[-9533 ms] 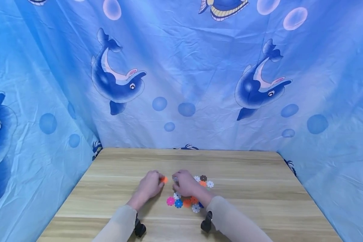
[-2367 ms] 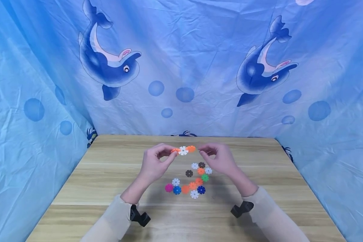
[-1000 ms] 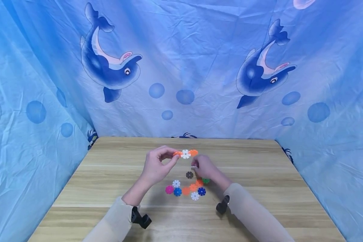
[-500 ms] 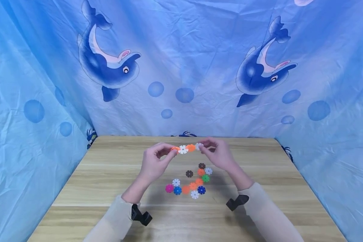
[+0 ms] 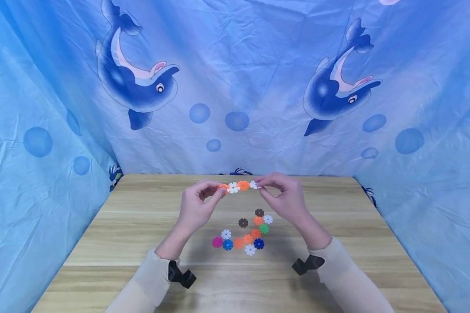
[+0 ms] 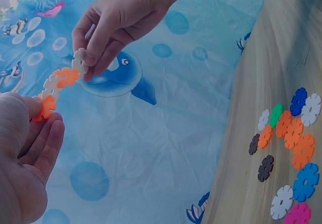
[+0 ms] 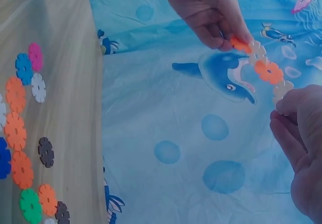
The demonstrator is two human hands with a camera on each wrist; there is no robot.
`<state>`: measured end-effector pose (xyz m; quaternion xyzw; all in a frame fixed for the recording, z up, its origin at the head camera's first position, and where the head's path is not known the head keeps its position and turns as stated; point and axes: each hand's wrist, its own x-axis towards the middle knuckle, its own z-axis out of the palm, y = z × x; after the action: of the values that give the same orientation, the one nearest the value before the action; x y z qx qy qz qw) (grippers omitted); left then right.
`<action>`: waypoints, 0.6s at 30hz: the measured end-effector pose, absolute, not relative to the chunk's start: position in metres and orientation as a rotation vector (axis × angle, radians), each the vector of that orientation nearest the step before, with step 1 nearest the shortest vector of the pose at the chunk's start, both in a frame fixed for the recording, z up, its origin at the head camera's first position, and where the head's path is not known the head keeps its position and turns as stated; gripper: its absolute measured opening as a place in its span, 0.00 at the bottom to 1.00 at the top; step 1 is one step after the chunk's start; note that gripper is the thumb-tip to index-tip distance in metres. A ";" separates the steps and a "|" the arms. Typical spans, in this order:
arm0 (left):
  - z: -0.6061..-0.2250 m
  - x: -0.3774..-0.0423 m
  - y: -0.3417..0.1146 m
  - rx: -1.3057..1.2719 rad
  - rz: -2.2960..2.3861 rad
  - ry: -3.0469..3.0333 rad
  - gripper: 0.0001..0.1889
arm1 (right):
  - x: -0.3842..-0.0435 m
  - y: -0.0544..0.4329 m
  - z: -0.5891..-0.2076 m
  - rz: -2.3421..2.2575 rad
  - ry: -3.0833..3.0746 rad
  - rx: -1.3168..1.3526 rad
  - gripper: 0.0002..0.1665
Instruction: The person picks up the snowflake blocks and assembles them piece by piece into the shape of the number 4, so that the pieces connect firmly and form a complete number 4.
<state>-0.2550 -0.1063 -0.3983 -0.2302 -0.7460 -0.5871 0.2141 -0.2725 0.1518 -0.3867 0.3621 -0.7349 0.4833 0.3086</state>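
Above the far part of the table, my left hand (image 5: 197, 209) pinches an orange snowflake disc (image 6: 48, 106) at the left end of a short chain. A white snowflake disc (image 5: 233, 188) and a second orange disc (image 5: 243, 185) follow it to the right, linked edge to edge. Thumb and fingers of my right hand (image 5: 287, 199) pinch another white disc (image 7: 282, 90), whose edge meets the second orange disc. Fingertips hide part of both end discs.
Several loose discs lie flat on the wooden table (image 5: 141, 243) below the hands: a dark brown disc (image 5: 243, 223), a green disc (image 5: 264, 228), a pink disc (image 5: 217, 242), and orange, blue and white ones. A blue dolphin-print curtain (image 5: 235, 87) surrounds the table.
Both hands were low near the table earlier, the left holding an orange disc. Since then the chain grew; my right hand picked a white disc from the pile and brought it to the chain's right end.
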 end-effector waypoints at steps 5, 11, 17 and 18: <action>-0.398 -0.256 -0.107 -0.661 -1.621 -2.078 0.04 | -0.271 0.151 -0.387 1.219 -1.907 0.964 0.14; -0.399 -0.255 -0.108 -0.679 -1.623 -2.094 0.03 | -0.270 0.151 -0.388 1.186 -1.912 0.950 0.14; -0.401 -0.253 -0.109 -0.671 -1.632 -2.105 0.03 | -0.271 0.151 -0.391 1.110 -1.899 0.973 0.15; -0.402 -0.253 -0.109 -0.671 -1.631 -2.110 0.03 | -0.271 0.150 -0.392 1.095 -1.893 0.978 0.15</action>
<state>-0.2528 -0.1091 -0.4024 -0.2394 -0.7527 -0.5817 0.1943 -0.2705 0.1502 -0.3919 0.3802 -0.7359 0.4257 0.3644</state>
